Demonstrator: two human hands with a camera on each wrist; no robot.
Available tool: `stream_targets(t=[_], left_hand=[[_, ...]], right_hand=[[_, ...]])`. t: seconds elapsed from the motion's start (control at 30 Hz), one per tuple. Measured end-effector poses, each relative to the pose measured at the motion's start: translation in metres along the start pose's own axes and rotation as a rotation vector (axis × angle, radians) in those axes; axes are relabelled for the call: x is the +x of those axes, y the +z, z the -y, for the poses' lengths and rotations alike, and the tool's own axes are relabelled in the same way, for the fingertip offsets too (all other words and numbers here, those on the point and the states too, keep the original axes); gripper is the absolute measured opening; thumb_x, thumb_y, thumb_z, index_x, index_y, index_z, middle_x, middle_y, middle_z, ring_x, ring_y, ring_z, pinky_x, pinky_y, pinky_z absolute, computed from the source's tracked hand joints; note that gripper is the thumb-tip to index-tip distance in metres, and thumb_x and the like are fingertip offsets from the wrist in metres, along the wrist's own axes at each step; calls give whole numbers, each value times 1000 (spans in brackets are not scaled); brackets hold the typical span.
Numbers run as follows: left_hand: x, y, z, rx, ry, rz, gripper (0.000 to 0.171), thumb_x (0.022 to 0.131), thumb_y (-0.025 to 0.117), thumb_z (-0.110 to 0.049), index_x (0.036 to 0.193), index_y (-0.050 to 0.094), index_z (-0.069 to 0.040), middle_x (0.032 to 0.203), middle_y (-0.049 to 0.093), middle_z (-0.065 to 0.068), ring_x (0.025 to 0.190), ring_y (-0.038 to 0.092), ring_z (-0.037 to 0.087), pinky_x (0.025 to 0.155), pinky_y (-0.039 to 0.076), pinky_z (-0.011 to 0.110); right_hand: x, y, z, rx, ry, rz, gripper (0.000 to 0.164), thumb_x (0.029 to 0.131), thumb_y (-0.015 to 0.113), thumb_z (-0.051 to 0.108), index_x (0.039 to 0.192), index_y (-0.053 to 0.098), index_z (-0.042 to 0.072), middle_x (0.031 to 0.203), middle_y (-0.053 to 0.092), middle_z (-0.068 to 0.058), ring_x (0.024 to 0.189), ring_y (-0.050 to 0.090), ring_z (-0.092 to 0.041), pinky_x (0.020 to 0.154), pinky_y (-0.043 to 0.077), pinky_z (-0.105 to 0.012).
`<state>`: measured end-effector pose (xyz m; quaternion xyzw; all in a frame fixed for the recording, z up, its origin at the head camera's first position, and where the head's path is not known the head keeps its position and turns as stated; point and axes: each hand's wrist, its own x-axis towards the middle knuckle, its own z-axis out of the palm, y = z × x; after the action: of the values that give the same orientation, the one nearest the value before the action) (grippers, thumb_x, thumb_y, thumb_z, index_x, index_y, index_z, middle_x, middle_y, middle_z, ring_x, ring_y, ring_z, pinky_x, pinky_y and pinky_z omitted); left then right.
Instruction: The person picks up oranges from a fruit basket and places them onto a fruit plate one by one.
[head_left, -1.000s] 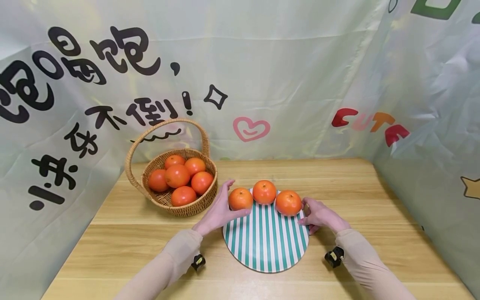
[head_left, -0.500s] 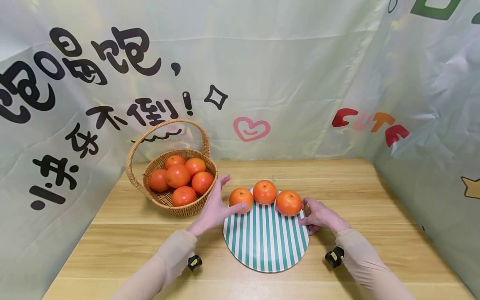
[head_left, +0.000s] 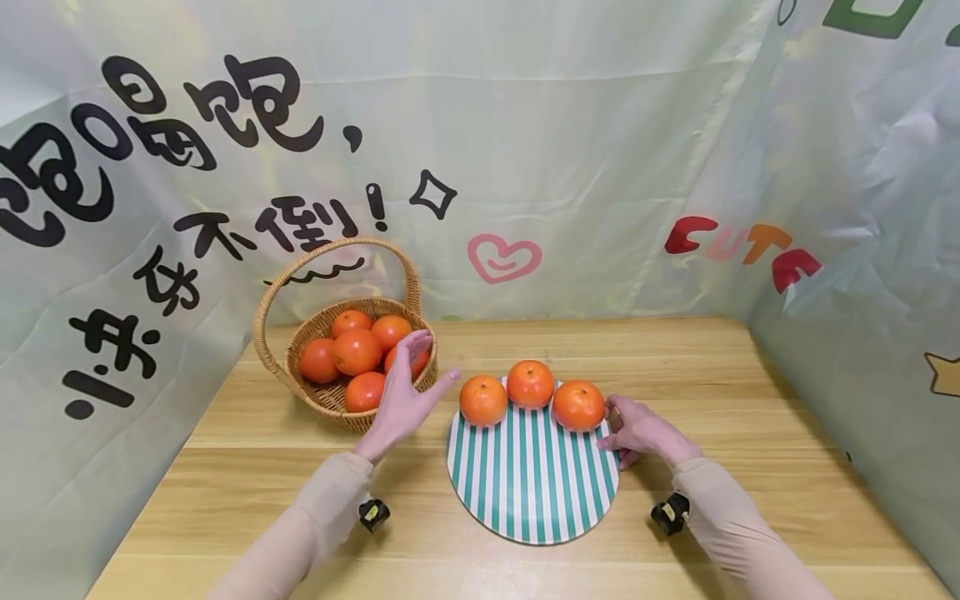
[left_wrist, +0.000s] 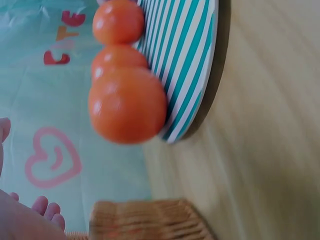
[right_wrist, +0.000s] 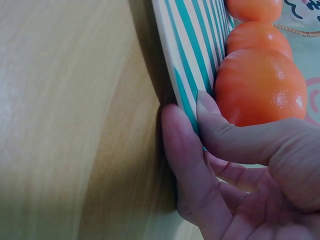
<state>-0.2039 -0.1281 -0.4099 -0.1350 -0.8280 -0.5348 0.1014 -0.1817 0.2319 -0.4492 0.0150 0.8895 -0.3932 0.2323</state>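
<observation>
Three oranges (head_left: 530,384) sit in a row along the far edge of a round green-and-white striped plate (head_left: 533,492). My right hand (head_left: 642,428) pinches the plate's right rim, thumb on top and a finger underneath, as the right wrist view shows. Beside its thumb is the rightmost orange (right_wrist: 260,87). My left hand (head_left: 401,400) is over the right side of a wicker basket (head_left: 360,423), fingers extended and thumb apart, holding nothing. Several oranges (head_left: 357,352) lie in the basket; the left hand partly covers one near its right rim.
The basket's tall arched handle (head_left: 261,325) rises on its left and back. A printed cloth (head_left: 600,167) stands behind the wooden table (head_left: 712,367) and along both sides. Black wrist cameras (head_left: 670,513) hang under the sleeves.
My left hand has moved left, away from the leftmost orange on the plate and over the basket's edge. My right hand keeps its place on the plate's rim.
</observation>
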Motion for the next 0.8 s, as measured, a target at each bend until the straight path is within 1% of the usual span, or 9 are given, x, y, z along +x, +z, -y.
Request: stream_targets(t=[0.1,0.2,0.37,0.5,0.6,0.8], left_hand=[[6,-10,1,2,17,-51,72,90,76,-30,147,36,-13,148,48,15,142,42,31,121,31,49],[13,-20,1,1,16,-98,71,90,76,-29,146,36,-14,147,48,15,142,43,32,121,31,50],[25,-38,3,7,-6,-141,74,90,76,-33,147,34,-15,148,46,12,144,40,32,121,28,52],[31,-50,5,29,-13,-172,76,89,76,-31,148,32,-12,149,44,13,144,39,31,121,28,51],[33,-56,7,66,-44,-190,79,89,77,-33,150,31,-11,149,43,14,143,39,29,121,29,51],[38,-66,11,129,-148,-200,85,88,76,-42,150,27,-12,153,36,18,144,36,32,122,27,49]], right_hand=[[0,0,0,3,-2,-3,48,88,73,1,125,43,-4,90,57,-16,58,61,-19,54,58,-33],[0,0,0,1,-8,-2,48,88,73,1,125,42,-5,90,57,-17,58,61,-19,54,58,-33],[0,0,0,-1,4,-2,49,89,73,1,127,42,-4,89,57,-16,57,61,-19,54,58,-32],[0,0,0,2,-1,0,49,89,72,1,127,42,-5,90,57,-17,57,61,-19,54,58,-33],[0,0,-1,5,3,-3,48,89,72,0,126,43,-4,90,57,-17,57,62,-19,54,58,-33],[1,1,0,-3,6,3,48,89,72,1,127,42,-4,91,57,-17,57,61,-19,54,58,-32]])
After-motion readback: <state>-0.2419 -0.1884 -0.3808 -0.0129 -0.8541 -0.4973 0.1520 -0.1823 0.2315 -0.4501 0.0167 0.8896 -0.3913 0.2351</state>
